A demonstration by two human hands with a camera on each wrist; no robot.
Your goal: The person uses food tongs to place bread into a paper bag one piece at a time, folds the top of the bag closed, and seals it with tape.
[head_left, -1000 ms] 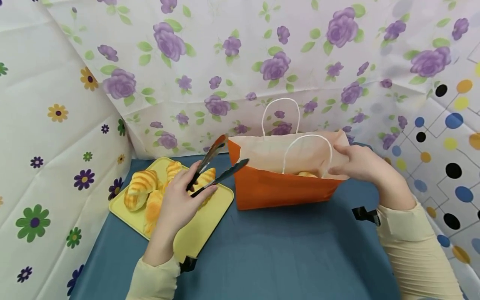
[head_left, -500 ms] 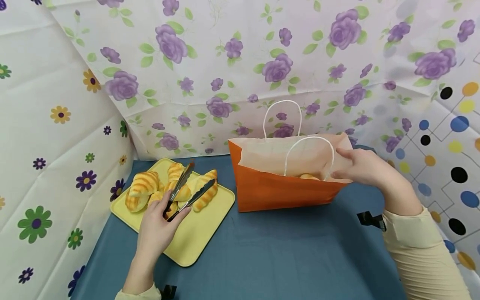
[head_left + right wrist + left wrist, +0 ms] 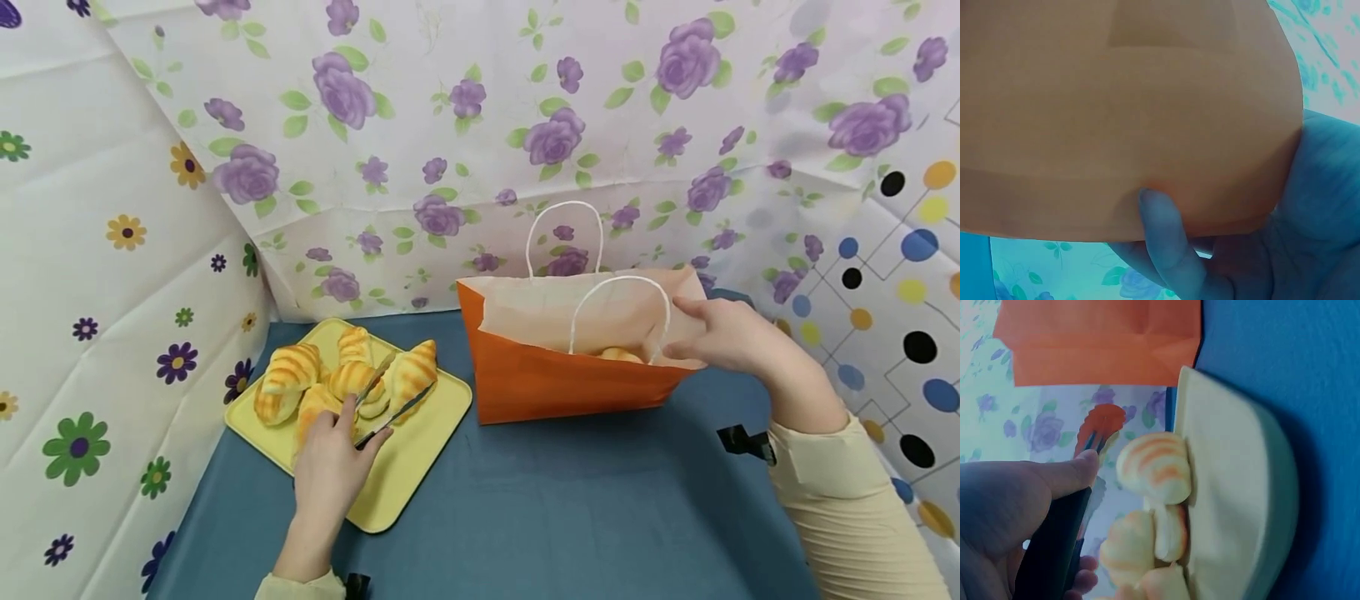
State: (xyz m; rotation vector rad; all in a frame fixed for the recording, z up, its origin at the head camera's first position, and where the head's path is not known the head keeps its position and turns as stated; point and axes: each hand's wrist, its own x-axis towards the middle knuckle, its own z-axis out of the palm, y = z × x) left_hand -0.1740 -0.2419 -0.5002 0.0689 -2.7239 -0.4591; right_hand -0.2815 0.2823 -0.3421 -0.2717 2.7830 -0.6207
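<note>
My left hand point(image 3: 330, 471) grips a pair of tongs point(image 3: 411, 403) with black handles and metal arms, held over the yellow tray point(image 3: 382, 500). The tongs' tips are spread, one on either side of the rightmost croissant point(image 3: 411, 371) in the head view. More croissants lie to its left, one of them a striped croissant point(image 3: 291, 369) near the tray's left edge. On the right, my right hand point(image 3: 738, 337) pinches the side of an orange paper bag point(image 3: 555, 387), its wall between thumb and fingers point(image 3: 1169, 240). Inside the bag, the top of a bread piece point(image 3: 619, 354) shows.
The bag stands upright, its mouth open, with two white rope handles point(image 3: 566, 204). A blue cloth point(image 3: 570, 508) covers the table. Floral sheets point(image 3: 450, 125) hang at the back and sides.
My left hand has carried the tongs from beside the bag back left and down over the tray, to the rightmost croissant. My right hand keeps its hold on the bag.
</note>
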